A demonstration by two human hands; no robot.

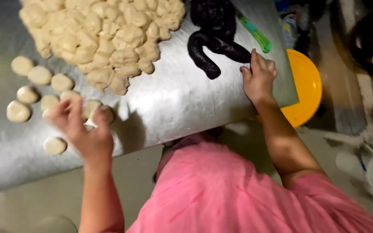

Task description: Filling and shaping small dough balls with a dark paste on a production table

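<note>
- my left hand (85, 129) is blurred over the steel table (173, 99), fingers spread and half curled; a pale dough ball (92, 108) shows just past the fingertips, and i can't tell if the hand grips it or only rests on it.
- my right hand (259, 77) lies nearly flat, fingers loosely together, fingertips touching the end of the black rope (216, 47) of dark dough; it closes on nothing.
- more balls (39, 75) sit in loose rows left of and beyond the left hand, one ball (55, 146) just beside the wrist; the big dough heap (104, 34) lies farther out.
- a green tool (255, 34) lies beyond the right hand, a yellow bowl (307, 86) outside it, below the table edge.
- step, i judge: shaping and setting down small pieces.
- next move needs a light, sure press so that the soft ball keeps its shape.
</note>
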